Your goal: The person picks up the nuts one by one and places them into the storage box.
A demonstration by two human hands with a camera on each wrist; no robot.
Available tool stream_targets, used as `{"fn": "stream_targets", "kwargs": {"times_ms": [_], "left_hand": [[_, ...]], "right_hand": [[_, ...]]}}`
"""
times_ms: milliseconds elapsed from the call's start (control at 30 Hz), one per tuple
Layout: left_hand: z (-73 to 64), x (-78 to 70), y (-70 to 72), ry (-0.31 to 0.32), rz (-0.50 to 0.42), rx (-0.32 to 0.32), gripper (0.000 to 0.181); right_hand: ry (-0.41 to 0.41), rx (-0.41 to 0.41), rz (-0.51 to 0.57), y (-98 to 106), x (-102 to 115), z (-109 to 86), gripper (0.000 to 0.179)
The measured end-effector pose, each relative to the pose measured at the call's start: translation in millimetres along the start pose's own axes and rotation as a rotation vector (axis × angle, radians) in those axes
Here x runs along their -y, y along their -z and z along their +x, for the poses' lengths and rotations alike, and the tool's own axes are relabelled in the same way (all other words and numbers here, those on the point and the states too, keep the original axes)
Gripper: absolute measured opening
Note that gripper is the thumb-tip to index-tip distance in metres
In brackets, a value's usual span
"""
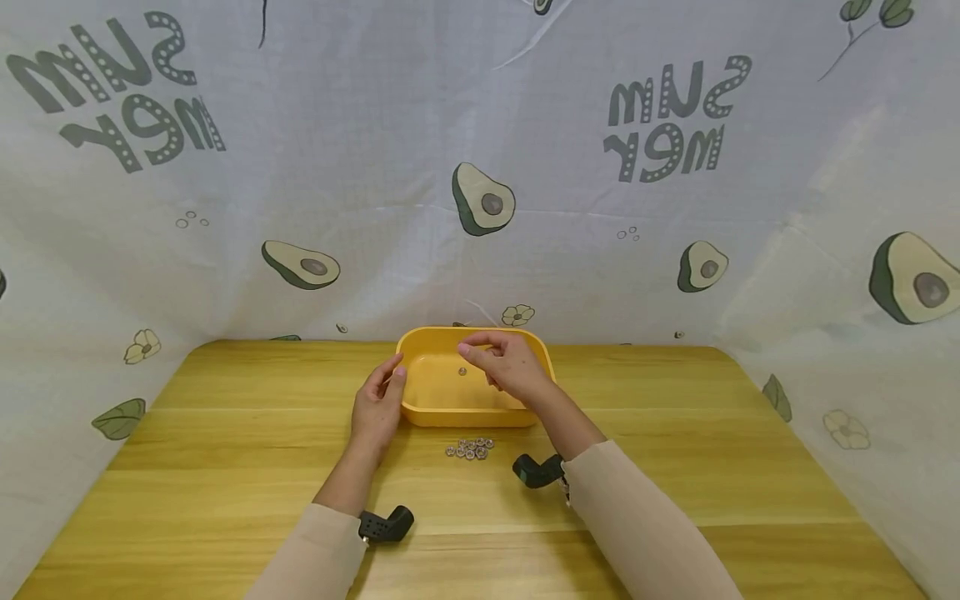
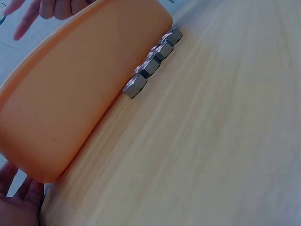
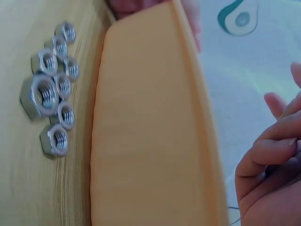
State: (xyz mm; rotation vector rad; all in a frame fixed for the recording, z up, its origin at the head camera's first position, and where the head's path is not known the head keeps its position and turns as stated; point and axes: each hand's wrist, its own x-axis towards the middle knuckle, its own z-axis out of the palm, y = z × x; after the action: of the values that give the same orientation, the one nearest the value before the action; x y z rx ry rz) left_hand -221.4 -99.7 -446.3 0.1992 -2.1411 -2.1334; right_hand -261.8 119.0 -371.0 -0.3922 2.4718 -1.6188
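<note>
A yellow plastic tray (image 1: 468,417) stands near the back of the wooden table. Beside its left end is my left hand (image 1: 377,412), thumb and fingers relaxed against the outer wall and not wrapped round it. My right hand (image 1: 513,367) hovers over the tray, thumb and index finger extended with a gap between their tips in the left wrist view and nothing visible in it; the other fingers are loosely bent. Below those fingertips, one metal nut (image 1: 462,372) shows against the tray's inside. Several hex nuts (image 3: 47,95) lie grouped in front of the tray.
The wooden table (image 1: 660,467) reaches back to a white cloth (image 1: 390,150) printed with avocados, which hangs behind and at both sides. Black wrist cameras (image 1: 387,524) sit at both sleeve cuffs, the right one close to the loose nuts.
</note>
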Motion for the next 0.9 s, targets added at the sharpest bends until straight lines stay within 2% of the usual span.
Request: {"fn": "stream_targets", "kwargs": {"times_ms": [133,233,467,900], "left_hand": [[-0.4,-0.3,1.4,-0.006,0.002,-0.001,0.047],[-0.1,-0.1,1.9,-0.009,0.005,-0.001,0.047],[-0.6,1.0,1.6,-0.01,0.002,-0.005,0.045],[-1.1,0.4,1.0,-0.012,0.007,-0.005,0.045]], "right_hand": [[0.057,0.03,0.011,2,6,-12.3,0.038],[0.07,0.036,0.007,4,8,-21.8,0.041],[0.031,0.025,0.013,7,6,-44.8,0.04],[-0.015,0.012,-0.053,10,-9,-79.4,0.035]]}}
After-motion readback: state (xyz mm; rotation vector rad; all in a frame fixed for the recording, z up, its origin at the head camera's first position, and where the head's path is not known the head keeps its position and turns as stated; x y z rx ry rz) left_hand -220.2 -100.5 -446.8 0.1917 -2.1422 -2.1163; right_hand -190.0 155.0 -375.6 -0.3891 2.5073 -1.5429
